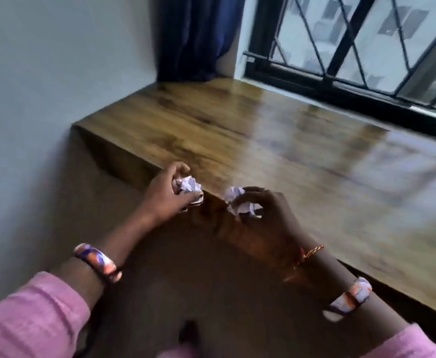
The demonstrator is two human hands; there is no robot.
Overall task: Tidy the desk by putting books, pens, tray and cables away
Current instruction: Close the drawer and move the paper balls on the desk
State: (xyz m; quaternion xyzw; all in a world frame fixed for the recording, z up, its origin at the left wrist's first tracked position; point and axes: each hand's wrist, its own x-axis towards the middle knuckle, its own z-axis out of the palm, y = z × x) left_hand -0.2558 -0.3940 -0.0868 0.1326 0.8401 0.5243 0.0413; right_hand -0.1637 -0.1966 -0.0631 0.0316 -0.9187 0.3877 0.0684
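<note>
The wooden desk (276, 140) runs along the window (366, 40), and the part in view carries no books, pens, tray or cables; none of these shows anywhere in the blurred picture. Near its front edge, toward the left corner, the left hand (168, 192) has its fingers curled round a crumpled paper ball (189, 186), and the right hand (266, 213) grips a second paper ball (240, 201) the same way. This looks like a late clearing step: scrap paper being carried off. The next move likely calls for a bin, but no container of any kind is visible.
</note>
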